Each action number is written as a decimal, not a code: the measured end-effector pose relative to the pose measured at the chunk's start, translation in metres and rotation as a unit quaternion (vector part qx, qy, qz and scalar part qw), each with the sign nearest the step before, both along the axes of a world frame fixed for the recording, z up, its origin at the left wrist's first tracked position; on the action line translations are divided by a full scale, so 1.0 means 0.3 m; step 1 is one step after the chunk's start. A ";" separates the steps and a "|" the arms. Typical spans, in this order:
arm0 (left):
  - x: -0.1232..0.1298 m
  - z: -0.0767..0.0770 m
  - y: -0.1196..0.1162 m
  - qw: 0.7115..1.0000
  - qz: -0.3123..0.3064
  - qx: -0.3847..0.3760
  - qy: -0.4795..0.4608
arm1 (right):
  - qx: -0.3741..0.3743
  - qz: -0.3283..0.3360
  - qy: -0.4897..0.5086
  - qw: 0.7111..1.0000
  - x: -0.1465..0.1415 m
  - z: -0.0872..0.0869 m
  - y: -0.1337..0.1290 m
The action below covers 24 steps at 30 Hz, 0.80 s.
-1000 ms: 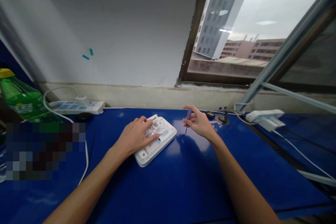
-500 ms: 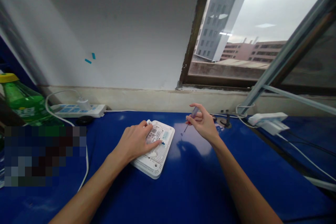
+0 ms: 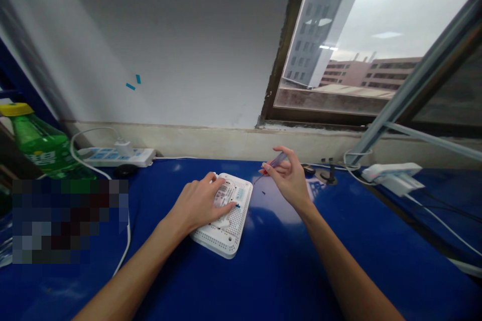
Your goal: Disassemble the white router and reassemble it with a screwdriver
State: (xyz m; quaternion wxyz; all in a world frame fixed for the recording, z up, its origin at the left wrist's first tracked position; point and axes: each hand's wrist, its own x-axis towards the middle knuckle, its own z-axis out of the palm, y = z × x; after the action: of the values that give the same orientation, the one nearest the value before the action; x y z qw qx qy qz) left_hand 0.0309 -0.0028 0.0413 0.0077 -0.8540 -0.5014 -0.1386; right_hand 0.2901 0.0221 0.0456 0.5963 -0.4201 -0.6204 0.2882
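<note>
A white router [image 3: 236, 230] lies on the blue table with its perforated, labelled side up. My left hand [image 3: 201, 204] rests over its left part and holds it, thumb stretched across the label and fingers bent at the far left edge. In my right hand [image 3: 288, 175] is a screwdriver [image 3: 277, 159] with a clear purplish handle, gripped between thumb and fingers. Its thin shaft slants down left, the tip close to the router's far right corner; whether they touch I cannot tell. A small dark screw [image 3: 263, 192] lies on the table right of the router.
A power strip [image 3: 145, 157] with a plugged white charger stands by the wall at left, near a green bottle [image 3: 43, 148]. White cable [image 3: 128, 230] runs down the left side. Adapters [image 3: 393, 176] and a metal frame stand at right. A dark hook-like piece [image 3: 329, 176] sits behind my right hand.
The screwdriver tip has moved left and up, away from the small screw, to the router's corner. The screw now lies apart from the tip. My left hand stays on the router.
</note>
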 end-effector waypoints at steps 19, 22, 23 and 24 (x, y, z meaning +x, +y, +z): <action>0.007 0.010 -0.013 1.000 0.008 0.001 0.014 | 0.043 0.006 -0.006 0.999 -0.060 -0.052 0.007; 0.007 0.008 -0.011 1.000 0.010 0.007 0.016 | 0.040 0.023 -0.050 0.998 -0.061 -0.064 0.007; 0.007 0.007 -0.010 1.000 0.010 0.008 0.016 | 0.042 0.028 -0.065 0.997 -0.062 -0.069 0.008; 0.008 0.006 -0.009 1.000 0.009 0.008 0.016 | 0.046 0.030 -0.078 0.995 -0.064 -0.075 0.010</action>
State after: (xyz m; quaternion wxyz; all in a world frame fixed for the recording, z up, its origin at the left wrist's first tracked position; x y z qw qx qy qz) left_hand 0.0332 -0.0055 0.0432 0.0244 -0.8513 -0.5080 -0.1288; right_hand 0.2710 0.0250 0.0232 0.5558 -0.3948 -0.6900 0.2432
